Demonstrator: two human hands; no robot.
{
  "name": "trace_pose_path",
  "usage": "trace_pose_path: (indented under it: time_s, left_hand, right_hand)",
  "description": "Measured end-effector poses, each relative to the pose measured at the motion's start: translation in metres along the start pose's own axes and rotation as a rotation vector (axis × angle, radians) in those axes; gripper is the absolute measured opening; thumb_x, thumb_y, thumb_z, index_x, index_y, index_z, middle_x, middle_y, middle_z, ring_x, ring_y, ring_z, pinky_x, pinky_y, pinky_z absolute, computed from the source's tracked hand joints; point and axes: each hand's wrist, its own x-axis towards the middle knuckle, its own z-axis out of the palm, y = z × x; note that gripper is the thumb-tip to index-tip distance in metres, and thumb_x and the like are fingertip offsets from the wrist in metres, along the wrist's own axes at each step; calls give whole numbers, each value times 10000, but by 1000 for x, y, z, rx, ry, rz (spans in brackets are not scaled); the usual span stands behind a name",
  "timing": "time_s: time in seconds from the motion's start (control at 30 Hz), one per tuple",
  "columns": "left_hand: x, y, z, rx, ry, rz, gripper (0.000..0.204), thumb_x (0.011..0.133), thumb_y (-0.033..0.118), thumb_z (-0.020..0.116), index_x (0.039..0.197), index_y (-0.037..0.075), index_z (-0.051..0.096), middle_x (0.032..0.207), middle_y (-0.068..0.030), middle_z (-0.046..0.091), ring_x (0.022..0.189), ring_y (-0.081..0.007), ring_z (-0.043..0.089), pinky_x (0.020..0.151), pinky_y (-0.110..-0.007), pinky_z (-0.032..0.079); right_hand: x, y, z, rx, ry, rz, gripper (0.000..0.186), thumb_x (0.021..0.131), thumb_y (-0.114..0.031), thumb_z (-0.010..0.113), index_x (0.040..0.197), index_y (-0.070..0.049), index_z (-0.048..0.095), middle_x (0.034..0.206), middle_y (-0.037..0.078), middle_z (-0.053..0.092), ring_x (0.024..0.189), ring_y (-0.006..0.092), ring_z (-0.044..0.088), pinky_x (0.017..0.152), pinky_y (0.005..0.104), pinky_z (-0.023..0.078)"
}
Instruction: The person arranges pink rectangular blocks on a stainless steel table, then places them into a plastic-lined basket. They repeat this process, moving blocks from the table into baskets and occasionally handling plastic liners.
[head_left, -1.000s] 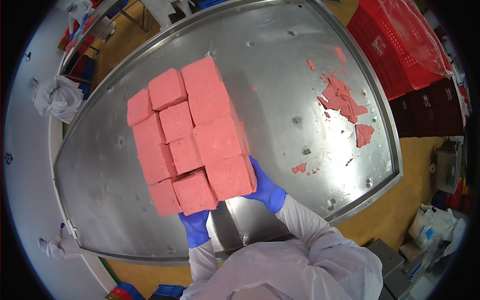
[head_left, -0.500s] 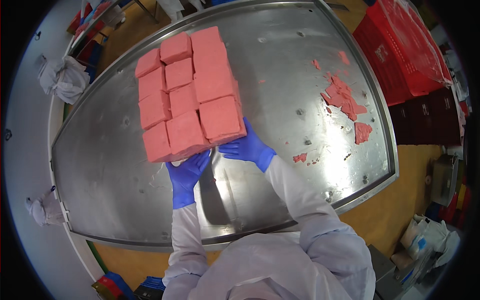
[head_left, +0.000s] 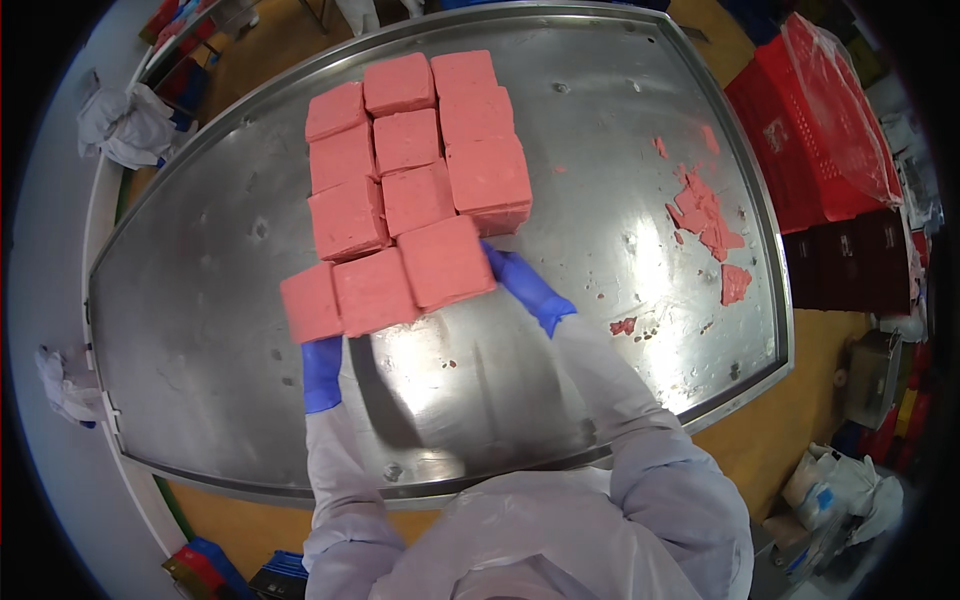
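Observation:
Pink, smooth-faced blocks, like pressed meat paste, stand in a close group (head_left: 410,140) on a steel table. A front row of three is turned askew from the others: a left block (head_left: 312,302), a middle block (head_left: 375,290) and a right block (head_left: 447,262). My left hand (head_left: 322,375), in a blue glove, supports the left block from its near lower edge, its fingers hidden beneath. My right hand (head_left: 528,290), also blue-gloved, presses against the right block's right side, fingertips partly hidden behind it. The row is gripped between both hands.
The steel table (head_left: 200,330) has a raised rim. Flat pink scraps (head_left: 705,215) and a smaller piece (head_left: 735,284) lie at its right. Beyond the right rim stands a red crate (head_left: 800,130) with clear plastic over it. White-clad people (head_left: 128,125) are at the far left.
The front row of three blocks has come away from the group and swung toward the near left. My left hand moved left with it; my right hand shifted to the row's right side.

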Motion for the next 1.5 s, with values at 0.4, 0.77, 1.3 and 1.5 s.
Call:
trace_pose_path:
  time_s: [0.4, 0.77, 1.3, 1.5]
  left_hand:
    - [22, -35, -23, 39, 104, -2, 536, 990, 438, 350, 1419, 119, 307, 1375, -89, 442, 1187, -260, 494, 951, -423, 462]
    - [42, -49, -122, 119, -38, -7, 480, 991, 224, 442, 1418, 45, 314, 1410, -104, 405, 1256, -224, 429, 1038, -381, 391]
    - [41, -19, -20, 1211, -161, 359, 514, 996, 308, 406, 1436, 63, 304, 1471, -97, 334, 1318, -238, 371, 1084, -389, 319]
    - [109, 66, 53, 43, -97, -148, 526, 987, 419, 394, 1367, 55, 410, 1327, -71, 502, 1201, -177, 491, 1012, -336, 392]
  right_hand:
    - [31, -39, -72, 243, 13, -27, 574, 967, -489, 399, 1461, -210, 315, 1413, -19, 403, 1285, 129, 361, 1016, 294, 305]
    - [48, -40, -43, 170, -87, -106, 642, 962, -519, 401, 1496, -206, 230, 1502, -3, 284, 1351, 157, 299, 1078, 389, 271]
    - [52, -72, -51, 273, -241, 45, 577, 983, -459, 405, 1410, -71, 403, 1332, 58, 518, 1194, 144, 495, 1027, 290, 361]
    - [11, -83, -51, 389, -208, 41, 614, 981, -467, 407, 1453, -86, 309, 1439, 38, 395, 1283, 147, 414, 1050, 300, 359]
